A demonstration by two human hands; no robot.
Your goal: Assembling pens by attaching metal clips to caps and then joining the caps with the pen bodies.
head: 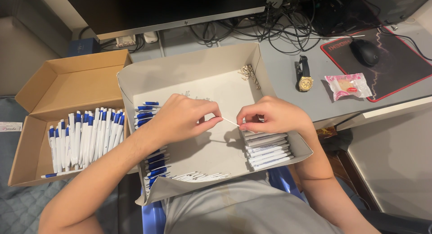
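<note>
My left hand [182, 118] and my right hand [269, 115] meet over a shallow white cardboard box [189, 72] on my lap. Between their fingertips they pinch a thin white pen refill [230, 121]. Under the right hand lies a stack of white pen barrels [266, 149]. Blue-and-white pen parts [150, 139] lie along the box's left side, partly hidden by my left forearm. A few small metal springs [249, 74] sit in the far right corner of the box.
A brown cardboard box [67, 85] at left holds several assembled white-and-blue pens [85, 137]. On the grey desk behind are a monitor [171, 9], tangled cables [274, 22], a wristwatch [304, 76], a wrapped snack [347, 85] and a mouse [364, 52] on a black pad.
</note>
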